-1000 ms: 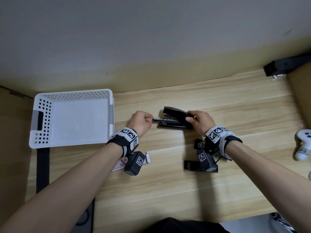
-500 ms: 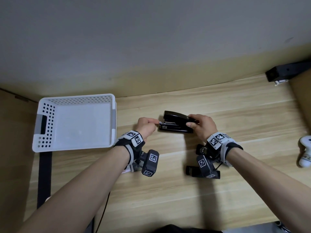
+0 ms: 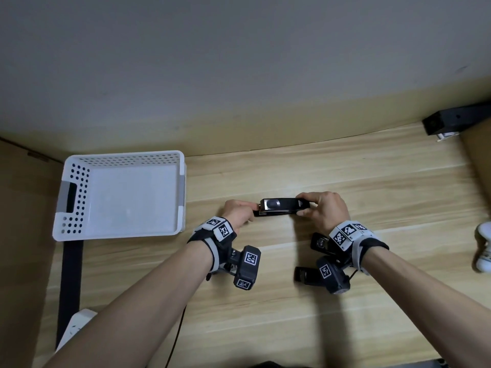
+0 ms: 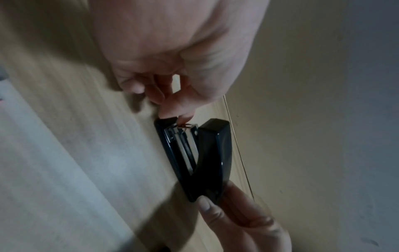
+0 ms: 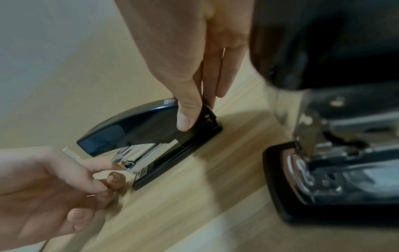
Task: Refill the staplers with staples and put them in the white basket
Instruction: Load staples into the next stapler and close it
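A black stapler [image 3: 281, 207] lies on the wooden desk, its top raised a little over the metal magazine [image 5: 131, 158]. My left hand [image 3: 239, 213] is at its front end, thumb and index fingertip [image 4: 172, 110] pinching the magazine tip; the other fingers are curled. My right hand [image 3: 324, 208] pinches the stapler's rear between thumb [image 5: 187, 116] and fingers. The white basket [image 3: 183, 192] stands at the left, nothing in it. A second black stapler [image 5: 323, 170] lies open under my right wrist.
Another dark stapler part [image 3: 305, 274] lies near my right wrist camera. A black block [image 3: 451, 120] sits at the back right corner, a white controller [image 3: 485, 248] at the right edge. The wall runs just behind the desk.
The metal magazine that stuck out to the left has slid back into the stapler, my left hand following it rightward. The stapler's top has come lower.
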{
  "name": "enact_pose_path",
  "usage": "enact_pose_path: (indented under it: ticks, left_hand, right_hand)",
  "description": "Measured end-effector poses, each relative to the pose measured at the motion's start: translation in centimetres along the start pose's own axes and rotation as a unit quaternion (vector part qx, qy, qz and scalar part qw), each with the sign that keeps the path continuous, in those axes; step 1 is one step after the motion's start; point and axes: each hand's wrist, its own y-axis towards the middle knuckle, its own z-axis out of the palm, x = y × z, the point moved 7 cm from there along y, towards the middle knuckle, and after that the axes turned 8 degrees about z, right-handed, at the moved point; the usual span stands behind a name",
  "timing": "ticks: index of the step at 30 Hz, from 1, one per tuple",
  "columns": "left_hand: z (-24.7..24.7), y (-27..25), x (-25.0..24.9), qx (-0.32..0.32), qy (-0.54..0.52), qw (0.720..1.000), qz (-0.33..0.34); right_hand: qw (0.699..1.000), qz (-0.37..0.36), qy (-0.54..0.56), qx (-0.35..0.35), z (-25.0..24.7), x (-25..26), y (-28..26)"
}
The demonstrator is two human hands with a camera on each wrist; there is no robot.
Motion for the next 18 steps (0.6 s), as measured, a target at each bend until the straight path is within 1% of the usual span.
enact_pose_path:
  ticks: [8,12,14,16,18]
  left_hand:
    - [-2.1,-0.5,-1.2,-0.013,0.038,0.999,-0.003]
    - [-3.6,-0.8,-1.1,-0.021,0.012,0.999,-0.023]
    - [-4.0,-0.7,-0.8,-0.016,-0.024,0.999,-0.020]
    - [-4.1,-0.9,-0.5,-0.004,-0.074,0.997,-0.016]
    - [-4.2,-1.0,-0.3,0.001,-0.101,0.995,-0.007]
  right_hand:
    - [0.995,-0.033,-0.085,0.026,-0.5,1.0,0.0]
    - [0.985,-0.083,-0.140,0.052,0.3,1.4,-0.2]
    - [0.984,-0.072,-0.150,0.068,0.5,0.9,0.0]
    - [0.986,-0.037,-0.150,0.070,0.1,0.1,0.4]
    - [0.987,-0.001,-0.141,0.075,-0.4,-1.0,0.7]
